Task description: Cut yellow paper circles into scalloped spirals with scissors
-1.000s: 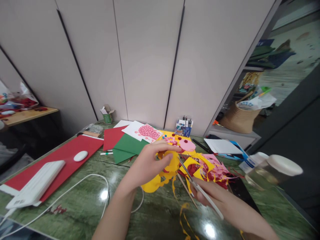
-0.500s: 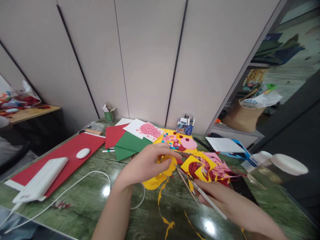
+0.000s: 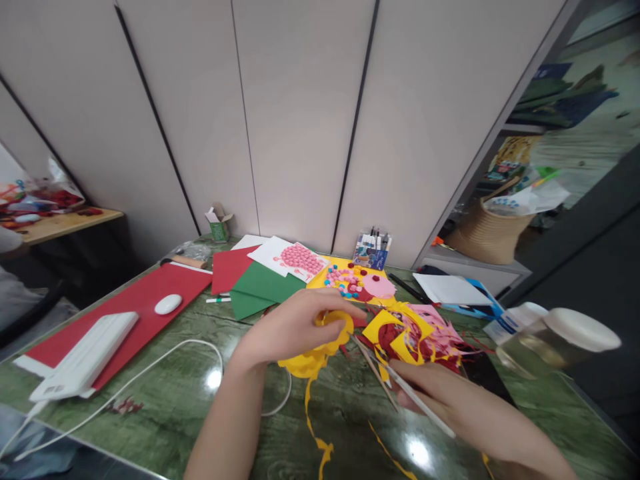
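My left hand (image 3: 295, 327) is closed on a yellow scalloped paper piece (image 3: 303, 364), pinching it between thumb and fingers. From its lower edge a thin yellow paper strip (image 3: 311, 417) dangles toward the table. In my right hand (image 3: 425, 383) lies a slim pale pointed tool (image 3: 417, 400), with its narrow tip aimed at the paper's right edge. I cannot make out its exact kind. Just beyond that hand is a heap of yellow, red and pink paper scraps (image 3: 407, 333). A thin wooden stick (image 3: 383, 383) lies beneath the tool.
Green paper sheets (image 3: 265, 290) and a white card with pink dots (image 3: 303, 259) lie behind my left hand. A yellow sheet with small coloured pieces (image 3: 383, 298) sits farther right. At left are a white power strip (image 3: 85, 357) and a red sheet (image 3: 135, 320). A lidded jar (image 3: 565, 340) stands right.
The yellow paper piece has turned slightly in my left hand, and its dangling strip has swung left. My right hand and the tool have hardly moved.
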A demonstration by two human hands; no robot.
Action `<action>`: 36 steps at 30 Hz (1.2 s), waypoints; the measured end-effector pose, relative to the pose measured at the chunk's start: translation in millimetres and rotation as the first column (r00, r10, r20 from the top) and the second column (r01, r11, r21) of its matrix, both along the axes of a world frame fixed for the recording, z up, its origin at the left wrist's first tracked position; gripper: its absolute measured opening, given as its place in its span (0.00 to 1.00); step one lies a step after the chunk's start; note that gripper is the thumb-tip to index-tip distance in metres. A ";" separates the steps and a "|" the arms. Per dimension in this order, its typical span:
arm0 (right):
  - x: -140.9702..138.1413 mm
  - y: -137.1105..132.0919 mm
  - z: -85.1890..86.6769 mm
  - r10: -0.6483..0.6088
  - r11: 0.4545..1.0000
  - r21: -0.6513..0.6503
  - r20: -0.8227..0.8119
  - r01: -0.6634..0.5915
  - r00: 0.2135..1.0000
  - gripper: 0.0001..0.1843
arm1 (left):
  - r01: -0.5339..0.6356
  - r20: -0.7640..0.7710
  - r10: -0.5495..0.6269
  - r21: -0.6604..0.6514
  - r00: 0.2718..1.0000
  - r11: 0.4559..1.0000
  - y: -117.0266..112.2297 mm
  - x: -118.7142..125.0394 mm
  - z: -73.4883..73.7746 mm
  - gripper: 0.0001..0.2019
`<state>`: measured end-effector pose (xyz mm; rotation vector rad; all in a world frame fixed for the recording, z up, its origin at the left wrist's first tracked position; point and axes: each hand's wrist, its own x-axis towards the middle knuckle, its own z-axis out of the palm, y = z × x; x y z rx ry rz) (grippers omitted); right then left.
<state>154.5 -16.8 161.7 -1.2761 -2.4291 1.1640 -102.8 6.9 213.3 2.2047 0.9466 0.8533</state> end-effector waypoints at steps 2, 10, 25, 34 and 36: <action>-0.1 1.6 2.7 -0.026 1.000 0.006 -0.001 0.026 1.000 0.14 | -0.056 0.055 0.055 0.018 0.997 0.998 0.9 2.0 -0.8 0.15; 4.1 3.6 6.8 -0.117 0.992 0.044 0.012 0.116 0.993 0.15 | -0.292 0.176 0.274 0.092 0.946 0.952 0.8 7.0 -3.8 0.12; -4.3 -3.0 15.6 -0.120 0.993 0.015 0.071 0.119 0.990 0.22 | -0.321 0.110 0.325 -0.049 0.939 0.946 5.7 9.9 -6.0 0.12; -2.1 -4.0 12.9 -0.119 0.993 -0.007 0.056 0.120 0.991 0.20 | -0.299 0.115 0.307 -0.083 0.945 0.951 7.1 9.3 -6.2 0.11; -1.3 -3.8 12.5 -0.119 0.993 -0.012 0.054 0.120 0.991 0.20 | -0.296 0.118 0.303 -0.076 0.946 0.952 6.6 8.9 -6.6 0.12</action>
